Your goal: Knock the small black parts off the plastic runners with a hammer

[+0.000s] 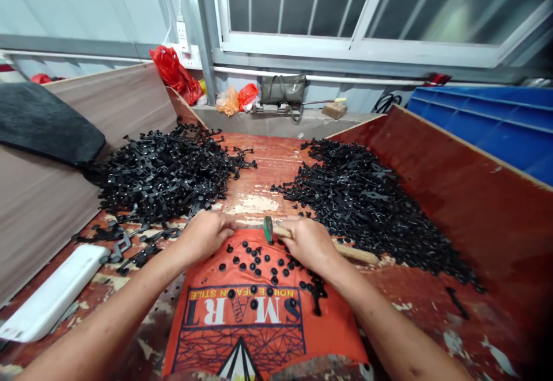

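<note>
Left hand (206, 232) mid-left, hammer (268, 229) head in the gap, right hand (311, 243) wrapped around the wooden handle.
From my remote view, a white case (54, 292) lies lower left, below a heap of black parts (159, 176). I see the left hand just below that heap, fingers curled in at the top edge of the orange cloth (332, 329); I can't tell whether they pinch anything. Black caps (255, 272) are scattered over the cloth at lower centre, below and between the hands. The hammer's green head sits right of the left fingertips, apart from them; a second black heap (363, 197) covers the counter (259, 156) at centre right.
</note>
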Motion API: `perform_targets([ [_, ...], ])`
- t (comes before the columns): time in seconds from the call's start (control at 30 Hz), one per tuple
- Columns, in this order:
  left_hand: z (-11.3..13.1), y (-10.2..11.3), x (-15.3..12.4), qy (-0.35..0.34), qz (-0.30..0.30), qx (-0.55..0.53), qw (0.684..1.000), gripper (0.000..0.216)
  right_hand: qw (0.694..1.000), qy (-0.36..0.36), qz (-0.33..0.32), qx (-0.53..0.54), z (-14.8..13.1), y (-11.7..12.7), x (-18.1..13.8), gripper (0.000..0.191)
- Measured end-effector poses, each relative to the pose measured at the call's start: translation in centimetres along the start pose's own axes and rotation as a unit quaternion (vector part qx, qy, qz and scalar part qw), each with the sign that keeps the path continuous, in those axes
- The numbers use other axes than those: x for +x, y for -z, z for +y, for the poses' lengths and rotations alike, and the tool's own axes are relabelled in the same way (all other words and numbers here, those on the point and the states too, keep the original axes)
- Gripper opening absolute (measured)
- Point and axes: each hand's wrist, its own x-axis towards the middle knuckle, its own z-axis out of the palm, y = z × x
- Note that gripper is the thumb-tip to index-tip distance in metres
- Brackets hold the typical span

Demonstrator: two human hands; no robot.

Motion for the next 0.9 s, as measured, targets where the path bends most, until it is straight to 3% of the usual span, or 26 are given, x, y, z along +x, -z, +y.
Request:
perform_targets([
  [0.17,0.7,-0.2,2.2,0.012,-0.020,0.084,0.996,0.011,0.998,-0.043,-0.027,-0.035,-0.4,-0.7,2.8,0.022],
  [0.47,0.5,-0.6,2.0,0.036,0.012,0.106,0.994,0.017,0.997,-0.067,-0.016,-0.033,0.3,-0.9,3.8,0.029],
  [0.6,-1.0,0.2,2.3,0.032,0.052,0.107,0.992,0.018,0.999,-0.041,0.006,-0.005,0.2,-0.2,2.9,0.029],
  [0.73,-1.8,0.0,3.1,-0.029,0.007,0.127,0.991,0.017,0.999,0.026,-0.011,0.031,-1.6,-0.2,2.4,0.020],
  [0.9,-1.8,-1.0,3.2,-0.012,0.003,0.169,0.986,0.022,0.999,0.037,-0.030,0.026,-3.0,-1.0,2.8,0.020],
])
